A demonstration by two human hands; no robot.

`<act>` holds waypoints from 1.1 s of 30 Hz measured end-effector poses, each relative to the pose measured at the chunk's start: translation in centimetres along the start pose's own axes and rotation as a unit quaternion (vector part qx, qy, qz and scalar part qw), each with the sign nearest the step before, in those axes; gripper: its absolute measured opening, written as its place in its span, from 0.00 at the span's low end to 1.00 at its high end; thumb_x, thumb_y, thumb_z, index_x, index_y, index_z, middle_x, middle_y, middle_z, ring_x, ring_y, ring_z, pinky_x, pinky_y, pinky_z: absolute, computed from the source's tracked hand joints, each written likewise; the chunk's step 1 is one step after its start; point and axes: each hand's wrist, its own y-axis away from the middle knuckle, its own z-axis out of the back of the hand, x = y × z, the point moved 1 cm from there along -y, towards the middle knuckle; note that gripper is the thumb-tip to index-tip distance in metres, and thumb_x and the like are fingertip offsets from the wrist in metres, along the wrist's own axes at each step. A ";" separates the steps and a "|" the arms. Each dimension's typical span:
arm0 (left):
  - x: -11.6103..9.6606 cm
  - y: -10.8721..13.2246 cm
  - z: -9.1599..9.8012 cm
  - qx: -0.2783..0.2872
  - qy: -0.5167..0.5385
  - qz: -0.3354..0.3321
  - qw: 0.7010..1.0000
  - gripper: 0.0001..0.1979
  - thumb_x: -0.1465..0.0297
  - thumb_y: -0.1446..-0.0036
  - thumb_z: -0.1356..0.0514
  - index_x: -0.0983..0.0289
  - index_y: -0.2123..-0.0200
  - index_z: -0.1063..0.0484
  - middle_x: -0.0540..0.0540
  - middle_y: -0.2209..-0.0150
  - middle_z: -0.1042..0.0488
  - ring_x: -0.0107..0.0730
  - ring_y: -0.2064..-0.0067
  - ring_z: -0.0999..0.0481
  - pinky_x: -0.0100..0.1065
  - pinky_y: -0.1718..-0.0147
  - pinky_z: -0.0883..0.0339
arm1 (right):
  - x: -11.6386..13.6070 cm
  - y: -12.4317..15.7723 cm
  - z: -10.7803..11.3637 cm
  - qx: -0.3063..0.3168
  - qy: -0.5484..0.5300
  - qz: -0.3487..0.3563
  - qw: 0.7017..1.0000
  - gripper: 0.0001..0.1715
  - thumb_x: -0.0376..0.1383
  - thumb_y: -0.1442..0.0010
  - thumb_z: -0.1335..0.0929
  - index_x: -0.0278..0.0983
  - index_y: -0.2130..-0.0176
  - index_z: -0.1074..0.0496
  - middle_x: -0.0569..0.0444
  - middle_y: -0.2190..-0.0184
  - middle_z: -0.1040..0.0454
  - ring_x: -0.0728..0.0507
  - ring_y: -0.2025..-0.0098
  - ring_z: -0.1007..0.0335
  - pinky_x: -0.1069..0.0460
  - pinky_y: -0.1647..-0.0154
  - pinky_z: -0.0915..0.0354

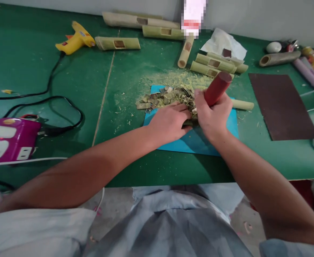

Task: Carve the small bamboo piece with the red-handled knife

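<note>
Right hand (215, 116) clenched around a red handle (218, 89), butt end up and leaning right; can't tell what's at the working end, as fingers cover it. Left hand (170, 121) has thumb and fingers either side of an olive-green bamboo piece (191, 122) on the blue mat (170, 141), right beside the other hand. Looks like left is pinning so the bamboo can't roll while right bears down; mat probably spares the green table (135, 167). Pale tube end (244, 104) pokes out right of me, can't tell if same piece. Heaped chips (164, 98) crowd the mat's far edge, up against my left fingers, and hide part of the work. Windowed tubes (119, 44) sit farther back, likely parked out of reach of the tool. Brown sheet (282, 107) lies off right. Yellow glue gun (76, 38) and purple power strip (14, 137) are well left, cords clear of my hands.
</note>
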 end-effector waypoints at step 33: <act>-0.3 -0.2 0.6 0.028 -0.044 -0.028 0.998 0.12 0.66 0.32 0.33 0.70 0.53 0.16 0.64 0.52 0.18 0.52 0.44 0.20 0.46 0.48 0.23 | 1.7 -1.3 0.3 -0.055 -0.177 -0.143 0.972 0.31 0.55 0.31 0.28 0.48 0.76 0.41 0.59 0.78 0.37 0.43 0.72 0.38 0.45 0.68 0.36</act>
